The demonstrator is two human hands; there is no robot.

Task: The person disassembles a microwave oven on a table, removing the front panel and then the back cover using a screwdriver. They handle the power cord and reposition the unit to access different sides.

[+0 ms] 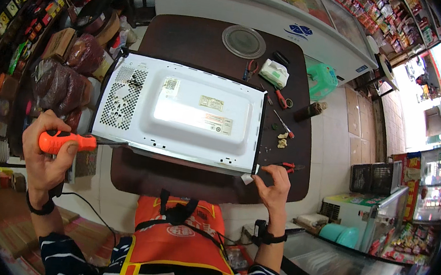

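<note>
A white microwave oven [146, 124] lies on the dark brown table, its vented panel with several labels facing up. In my left hand [50, 146] is an orange-handled screwdriver [72, 142], fingers wrapped round the grip. Its dark shaft points right, and the tip meets the oven's near edge, left of the middle. My right hand [273, 183] pinches the oven's near right corner between thumb and fingers. A small white scrap [246, 179] hangs by that corner, beside my thumb.
On the table [188, 37] lie a round glass plate [244, 42], a tissue pack [274, 73], red-handled pliers [288, 166], a thin screwdriver [285, 124] and other tools. A chest freezer [244, 12] stands behind; stocked shelves line the left. A green plastic jug [320, 81] stands at the right.
</note>
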